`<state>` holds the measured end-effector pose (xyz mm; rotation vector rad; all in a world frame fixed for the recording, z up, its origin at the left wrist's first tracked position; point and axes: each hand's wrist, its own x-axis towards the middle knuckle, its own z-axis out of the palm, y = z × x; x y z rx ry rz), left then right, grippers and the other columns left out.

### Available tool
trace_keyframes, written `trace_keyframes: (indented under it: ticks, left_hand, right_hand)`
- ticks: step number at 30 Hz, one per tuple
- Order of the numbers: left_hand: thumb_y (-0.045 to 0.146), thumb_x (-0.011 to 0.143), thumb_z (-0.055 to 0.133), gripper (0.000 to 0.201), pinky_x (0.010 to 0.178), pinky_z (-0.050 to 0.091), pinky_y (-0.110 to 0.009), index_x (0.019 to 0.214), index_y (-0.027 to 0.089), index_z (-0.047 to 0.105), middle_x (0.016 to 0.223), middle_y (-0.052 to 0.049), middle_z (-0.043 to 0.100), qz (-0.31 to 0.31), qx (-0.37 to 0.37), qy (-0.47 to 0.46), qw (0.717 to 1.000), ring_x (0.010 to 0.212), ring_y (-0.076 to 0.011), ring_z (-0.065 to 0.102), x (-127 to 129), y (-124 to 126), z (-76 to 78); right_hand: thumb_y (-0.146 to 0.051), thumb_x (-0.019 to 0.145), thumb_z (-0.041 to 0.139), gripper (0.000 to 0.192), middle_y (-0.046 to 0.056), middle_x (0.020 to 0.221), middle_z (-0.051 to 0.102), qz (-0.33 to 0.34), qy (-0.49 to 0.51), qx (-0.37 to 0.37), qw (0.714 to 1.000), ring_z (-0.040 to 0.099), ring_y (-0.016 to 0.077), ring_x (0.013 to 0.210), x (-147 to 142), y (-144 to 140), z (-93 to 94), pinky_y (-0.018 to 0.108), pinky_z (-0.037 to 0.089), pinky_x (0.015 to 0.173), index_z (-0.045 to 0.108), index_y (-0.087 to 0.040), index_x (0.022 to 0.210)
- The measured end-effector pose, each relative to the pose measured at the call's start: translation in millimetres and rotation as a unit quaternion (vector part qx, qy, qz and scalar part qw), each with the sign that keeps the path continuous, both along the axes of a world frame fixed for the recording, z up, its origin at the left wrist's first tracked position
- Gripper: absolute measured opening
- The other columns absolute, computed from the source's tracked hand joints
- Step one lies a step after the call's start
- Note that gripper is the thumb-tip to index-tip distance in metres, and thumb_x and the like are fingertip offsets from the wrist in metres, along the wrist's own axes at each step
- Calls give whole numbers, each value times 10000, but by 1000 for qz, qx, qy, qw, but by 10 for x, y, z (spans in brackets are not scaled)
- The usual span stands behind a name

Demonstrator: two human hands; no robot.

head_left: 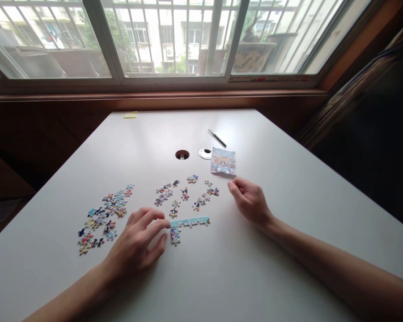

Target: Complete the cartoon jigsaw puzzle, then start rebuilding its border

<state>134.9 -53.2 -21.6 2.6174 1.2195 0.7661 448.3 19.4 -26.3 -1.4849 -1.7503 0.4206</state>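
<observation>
Two bare hands rest on the white desk (288, 250). The left hand (137, 243) lies palm down with its fingers curled and loosely spread, the fingertips touching or just beside the left end of a joined strip of puzzle pieces (188, 223); it grips nothing that I can make out. That strip is L-shaped, a pale blue row running to the right with a short leg turning toward the person at its left end. The right hand (250, 199) sits off to the right, its fingers bent inward with thumb and forefinger close together; whether a piece is pinched there I cannot tell.

Between and beyond the hands lies a thin scatter of loose pieces (184, 194). A denser heap of pieces (103, 217) sits further left, well apart from the strip. Just beyond the right hand is a small colourful picture card (223, 161), with a round metal cap (205, 153) and an open cable hole (182, 154) beside it. A pen (217, 137) lies further back, and a yellow note (130, 115) rests near the far edge under the window (174, 40).
</observation>
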Motion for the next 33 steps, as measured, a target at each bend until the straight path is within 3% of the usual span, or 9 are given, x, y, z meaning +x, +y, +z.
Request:
trace_keyframes:
  ticks: [2,4,7,10,18,24,29,33]
  left_hand:
    - [127,904,510,182,894,414,-392,1036,209,605,1028,-75,613,-2,2,2,1000,1017,-233,523,-1,4,2]
    - [126,906,508,179,887,416,-388,1033,210,602,1027,-73,611,-3,0,0,1000,1015,-232,525,6,9,4]
    - [124,911,508,176,890,410,-392,1034,209,600,1033,-72,609,-3,-6,-2,1000,1019,-231,524,23,12,6]
    - [129,915,508,173,905,404,-403,1039,209,599,1040,-73,609,-3,-11,-2,1000,1035,-235,516,31,10,8]
    - [134,920,491,175,909,427,-395,1033,206,603,1048,-78,611,1,-25,-18,1000,1025,-230,530,-3,-3,30]
    - [127,918,487,186,901,431,-389,1028,211,611,1065,-79,606,1,-31,-19,999,1035,-233,533,4,-10,41]
    - [115,924,480,187,893,418,-396,1018,211,609,1058,-77,599,-6,-38,-25,999,1018,-227,527,8,-9,30]
    - [115,928,481,181,892,412,-402,1021,208,604,1064,-78,592,-11,-43,-26,999,1015,-226,525,-1,-8,19]
  right_hand:
    - [-316,914,503,218,7,676,544,31,-45,14,998,512,178,686,24,54,-24,303,425,677,584,-199,748]
    - [-281,904,530,162,60,915,654,76,-107,40,991,562,236,911,18,67,-50,380,446,851,666,-210,953]
    - [-259,944,501,314,84,1268,620,118,-198,54,972,485,288,1179,-31,40,-68,468,388,987,631,-258,1229]
    - [-278,988,447,370,67,1415,551,141,-256,40,955,417,317,1275,-77,23,-66,505,359,1008,578,-269,1333]
    - [-193,980,460,265,80,1084,724,106,-239,68,963,598,256,1017,79,164,2,441,441,906,724,-194,1006]
    - [-175,952,475,294,89,847,697,119,-288,29,950,613,213,775,243,198,183,346,476,734,706,-173,771]
    - [-175,929,477,267,74,842,693,180,-287,6,941,616,208,767,346,208,251,327,481,707,697,-195,779]
    - [-180,919,481,229,79,1022,685,199,-280,-19,939,647,209,847,388,230,243,330,501,746,705,-204,963]
